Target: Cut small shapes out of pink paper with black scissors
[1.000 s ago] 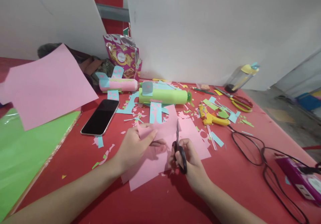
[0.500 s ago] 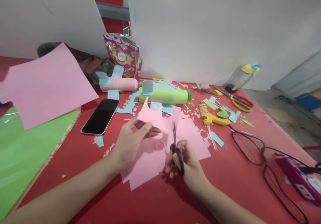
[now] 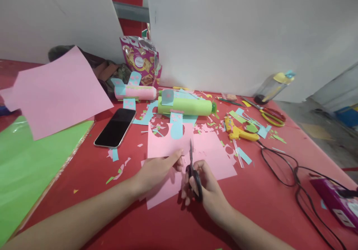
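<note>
My left hand (image 3: 156, 169) pinches the lower edge of a pink paper sheet with cut-out holes (image 3: 165, 143), holding it upright over the red table (image 3: 92, 183). My right hand (image 3: 204, 184) grips black scissors (image 3: 193, 171), blades pointing up at the sheet's right edge. More pink paper (image 3: 215, 155) lies flat under both hands. Behind it lie a green paper-tube plane (image 3: 186, 106) and a pink paper-tube plane (image 3: 137, 92), both with blue wings.
A black phone (image 3: 116, 127) lies left of the pink sheet. Large pink (image 3: 58, 89) and green sheets (image 3: 30, 160) cover the left. A yellow glue gun (image 3: 237, 132), red-yellow scissors (image 3: 270, 115), a bottle (image 3: 272, 86), black cable (image 3: 282, 164), snack bag (image 3: 140, 61) and paper scraps surround.
My left hand turned and lowered the pink sheet, so it now stands squarer toward me. The scissors shifted slightly left and down along its right edge.
</note>
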